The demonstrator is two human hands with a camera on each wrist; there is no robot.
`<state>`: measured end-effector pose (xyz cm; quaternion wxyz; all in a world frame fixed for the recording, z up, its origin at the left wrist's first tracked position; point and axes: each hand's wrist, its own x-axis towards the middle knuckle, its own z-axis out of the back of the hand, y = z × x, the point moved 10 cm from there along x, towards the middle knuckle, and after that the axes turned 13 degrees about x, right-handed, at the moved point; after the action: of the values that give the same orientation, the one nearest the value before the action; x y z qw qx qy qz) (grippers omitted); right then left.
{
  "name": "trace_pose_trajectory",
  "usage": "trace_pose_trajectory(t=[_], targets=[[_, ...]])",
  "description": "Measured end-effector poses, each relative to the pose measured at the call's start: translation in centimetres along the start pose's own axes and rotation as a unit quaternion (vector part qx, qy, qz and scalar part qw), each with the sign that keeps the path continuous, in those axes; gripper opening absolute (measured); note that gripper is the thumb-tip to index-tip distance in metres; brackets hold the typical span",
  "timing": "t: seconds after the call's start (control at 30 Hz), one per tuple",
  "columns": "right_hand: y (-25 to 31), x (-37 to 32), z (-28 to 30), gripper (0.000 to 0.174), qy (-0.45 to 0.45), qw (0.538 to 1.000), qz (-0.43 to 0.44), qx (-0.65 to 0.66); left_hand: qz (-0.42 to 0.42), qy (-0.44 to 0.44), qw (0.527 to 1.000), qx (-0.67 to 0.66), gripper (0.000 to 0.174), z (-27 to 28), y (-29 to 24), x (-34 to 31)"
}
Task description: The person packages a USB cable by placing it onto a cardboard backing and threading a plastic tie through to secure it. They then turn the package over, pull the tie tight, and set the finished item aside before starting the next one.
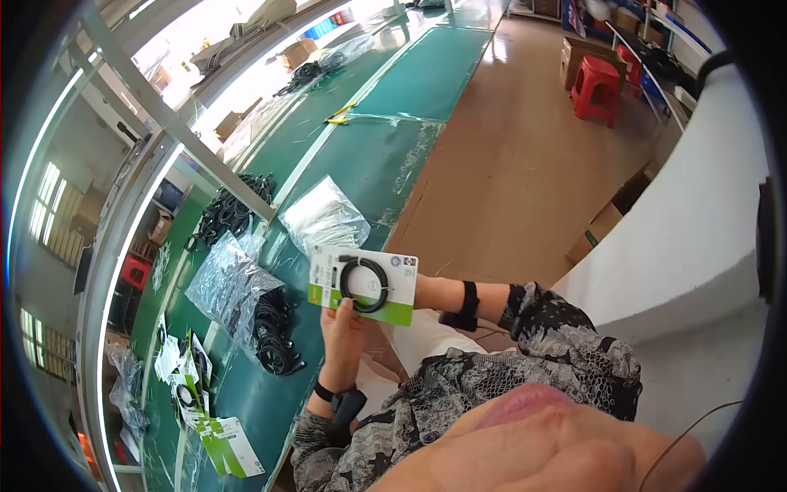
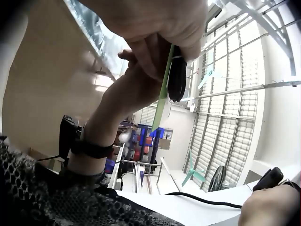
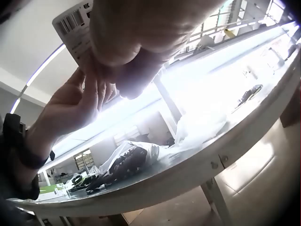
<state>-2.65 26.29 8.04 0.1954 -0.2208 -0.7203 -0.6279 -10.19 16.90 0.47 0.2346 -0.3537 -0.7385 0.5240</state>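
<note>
A white-and-green packaging card (image 1: pixel 402 316) with a coiled black cable (image 1: pixel 379 279) on its front is held up before the person's chest. My left hand (image 1: pixel 341 344) grips its lower left part, thumb on the front by the coil and fingers behind. In the left wrist view, the card shows edge-on with the black coil (image 2: pixel 177 80) beside the thumb. My right hand (image 3: pixel 141 37) is at the back of the card, mostly hidden by it in the head view, its fingers curled against it. A barcode (image 3: pixel 71 23) shows on the card's back.
On the green table (image 1: pixel 328 156) lie a bag of white ties (image 1: pixel 326 217), a plastic bag (image 1: pixel 229 287) of black cables (image 1: pixel 275 332), another black cable pile (image 1: pixel 225 213) and several carded cables (image 1: pixel 188 394). A metal frame post (image 1: pixel 205 164) rises at the left. A red stool (image 1: pixel 596 88) stands across the floor.
</note>
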Motion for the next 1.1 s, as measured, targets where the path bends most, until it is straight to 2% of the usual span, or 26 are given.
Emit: trace_pose_trajectory(t=[0.07,0.13,0.2,0.23,0.27,0.33,0.37,0.4,0.47,0.53,0.6,0.63,0.73,0.83,0.87,0.9,0.93,1.0,1.03,1.1], targets=[[-1.8,4.5,0.3,0.062,0.046,0.998,0.028,0.031,-0.029,-0.013,0.999,0.011,0.032,1.0,-2.7,2.6],[-8.2,9.5,1.6,0.062,0.075,0.994,0.029,0.078,-0.079,-0.012,0.996,0.042,0.032,1.2,-6.9,5.2],[-15.6,14.1,3.3,0.060,0.085,0.984,0.019,0.157,-0.071,-0.018,0.996,0.048,0.033,4.0,-8.8,9.1],[-15.8,15.4,2.3,0.060,0.089,0.982,0.006,0.169,-0.065,-0.016,0.996,0.059,0.033,5.4,-9.8,11.0],[-15.3,18.9,3.7,0.057,0.109,0.991,0.033,0.071,-0.067,-0.013,0.995,0.068,0.033,6.6,-11.1,12.9],[-14.1,23.9,6.6,0.050,0.147,0.978,0.085,-0.120,-0.052,-0.029,0.996,0.070,0.032,9.4,-14.0,15.8],[-13.6,26.1,7.2,0.048,0.165,0.955,0.116,-0.217,-0.060,-0.018,0.994,0.085,0.032,10.5,-15.8,17.4],[-13.6,27.6,5.2,0.045,0.183,0.921,0.149,-0.309,-0.069,-0.006,0.992,0.102,0.032,11.2,-17.7,18.7],[-12.6,30.9,5.2,0.047,0.182,0.964,0.125,-0.147,-0.068,-0.050,0.992,0.096,0.032,12.4,-19.8,20.2],[-17.2,32.4,5.6,0.051,0.149,0.989,-0.011,-0.002,-0.059,-0.073,0.992,0.079,0.031,15.7,-19.0,21.9],[-17.5,33.0,3.9,0.077,0.150,0.987,-0.047,0.016,-0.021,-0.076,0.992,0.099,0.027,18.5,-16.8,23.2],[-18.7,32.3,3.9,0.077,0.145,0.986,-0.064,0.047,0.009,-0.097,0.990,0.102,0.027,18.8,-15.7,23.6],[-22.2,31.7,6.2,0.073,0.049,0.983,-0.123,0.127,-0.003,-0.071,0.996,0.055,0.026,18.2,-14.7,25.3],[-24.0,31.7,9.1,0.068,-0.050,0.968,-0.170,0.175,0.016,-0.080,0.997,-0.010,0.025,19.1,-13.4,26.9],[-23.7,31.4,9.6,0.068,-0.058,0.967,-0.177,0.173,0.025,-0.077,0.997,-0.015,0.025,19.1,-13.5,27.3],[-22.1,31.8,10.2,0.063,-0.042,0.993,-0.103,-0.042,0.022,-0.084,0.996,-0.003,0.025,20.1,-13.7,27.8],[-19.8,31.7,10.4,0.057,-0.017,0.966,-0.027,-0.256,0.018,-0.092,0.996,0.007,0.025,20.4,-13.9,28.1],[-18.9,30.0,14.7,0.058,-0.068,0.959,-0.180,-0.210,0.020,-0.095,0.995,0.014,0.025,19.6,-14.1,28.1],[-17.4,30.1,14.9,0.058,-0.070,0.957,-0.187,-0.211,0.030,-0.096,0.995,0.019,0.025,19.2,-13.9,28.1],[-11.5,30.6,15.4,0.049,-0.125,0.948,-0.123,-0.267,0.050,-0.097,0.993,0.031,0.026,17.9,-13.8,27.7]])
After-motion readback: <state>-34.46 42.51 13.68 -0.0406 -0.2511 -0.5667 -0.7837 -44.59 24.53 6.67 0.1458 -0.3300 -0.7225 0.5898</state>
